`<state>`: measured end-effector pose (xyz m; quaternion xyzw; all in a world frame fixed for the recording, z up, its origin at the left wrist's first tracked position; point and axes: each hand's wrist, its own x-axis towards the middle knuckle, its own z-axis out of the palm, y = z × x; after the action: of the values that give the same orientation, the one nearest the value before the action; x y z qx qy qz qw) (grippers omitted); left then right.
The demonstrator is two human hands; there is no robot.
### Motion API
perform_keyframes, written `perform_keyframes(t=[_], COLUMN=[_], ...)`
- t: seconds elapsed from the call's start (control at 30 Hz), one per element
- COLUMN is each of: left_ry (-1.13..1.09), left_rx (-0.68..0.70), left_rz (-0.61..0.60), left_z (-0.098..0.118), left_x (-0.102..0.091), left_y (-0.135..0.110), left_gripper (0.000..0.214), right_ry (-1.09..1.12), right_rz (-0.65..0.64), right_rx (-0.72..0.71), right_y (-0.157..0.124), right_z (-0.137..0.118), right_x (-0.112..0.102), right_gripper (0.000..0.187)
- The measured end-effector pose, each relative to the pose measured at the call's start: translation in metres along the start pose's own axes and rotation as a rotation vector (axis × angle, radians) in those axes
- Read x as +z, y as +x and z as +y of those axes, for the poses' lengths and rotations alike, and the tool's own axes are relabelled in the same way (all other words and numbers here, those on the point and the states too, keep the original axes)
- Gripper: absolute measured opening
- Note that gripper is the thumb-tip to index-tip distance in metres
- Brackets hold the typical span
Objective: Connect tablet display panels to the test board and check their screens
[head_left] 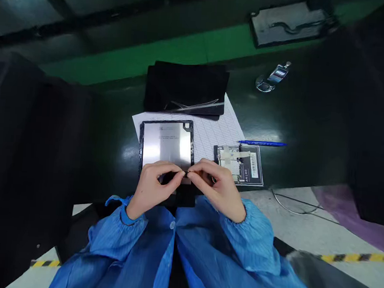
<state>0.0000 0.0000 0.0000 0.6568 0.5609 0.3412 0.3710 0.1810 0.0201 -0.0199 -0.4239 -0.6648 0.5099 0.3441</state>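
A tablet screen assembly with a shiny metal back and black frame lies on the table before me. Over its near edge, my left hand pinches thumb and index finger together at the lower right corner. My right hand pinches just beside it, the fingertips of both hands almost meeting. A tiny dark piece seems to sit between them, too small to name. Right of my right hand lies a circuit board with a black battery, a strip of pale tape across it.
Printed sheets lie under the screen assembly. Behind it is a stack of black panels with thin tweezers on top. A blue pen rests by the board. A metal stand and a framed tray are at the back right.
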Motion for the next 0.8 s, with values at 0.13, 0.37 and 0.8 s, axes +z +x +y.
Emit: perform_keyframes(t=[0.13,0.37,0.8], left_ry=[-0.007,0.095,0.737], left_rx=[0.009,-0.059,-0.636], left_rz=[-0.021,0.089,-0.021], left_z=[-0.002,-0.004,-0.039], left_x=[0.005,-0.019,-0.040], left_y=[0.003,-0.015,-0.053], left_gripper=[0.015,0.018,0.030], right_ry=[-0.023,-0.099,-0.165], right_rz=[-0.070,0.128,-0.017], right_rx=[-0.047,-0.040,0.426], right_y=[0.004,-0.013,-0.064], right_z=[-0.002,0.000,0.029], right_x=[-0.001,-0.005,0.035], right_gripper=[0.014,0.015,0.025])
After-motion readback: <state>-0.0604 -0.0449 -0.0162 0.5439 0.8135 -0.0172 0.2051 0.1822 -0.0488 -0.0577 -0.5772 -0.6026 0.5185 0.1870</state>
